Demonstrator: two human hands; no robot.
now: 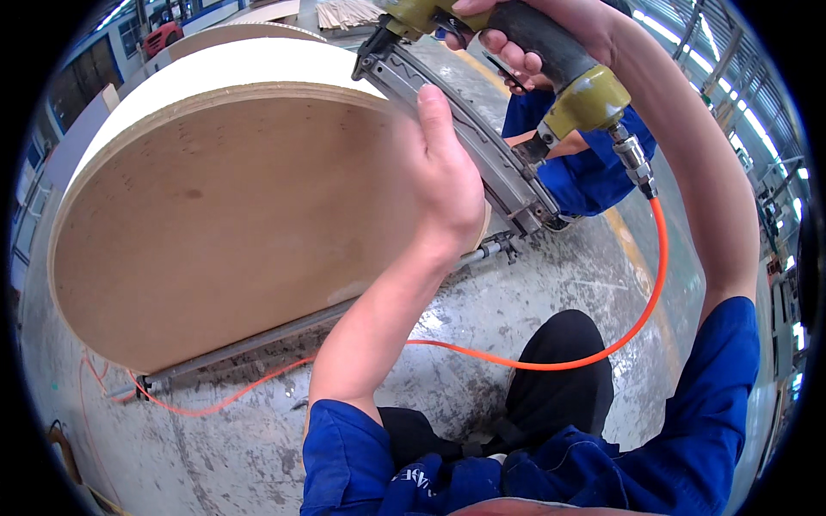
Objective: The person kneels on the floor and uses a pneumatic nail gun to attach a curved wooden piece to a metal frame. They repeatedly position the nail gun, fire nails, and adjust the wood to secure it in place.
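My right hand (594,21) grips the black handle of an olive-green pneumatic nail gun (594,99) at the top of the view. Its long grey magazine slants down to the right, and its nose is by the rim of a large rounded wooden piece (215,215). That piece has a flat brown face, a layered plywood edge and a white curved side. My left hand (447,189) is raised in front of the brown face, beside the magazine. Its thumb points up, apart from the blurred fingers; whether they touch the wood is unclear. An orange air hose (661,267) hangs from the gun's metal coupling.
The wooden piece rests by a metal bar (258,340) low over the scuffed concrete floor (465,387). The hose loops across my legs and along the floor leftward. A person in blue (594,172) crouches beyond the gun. Wood strips (344,14) lie at the back.
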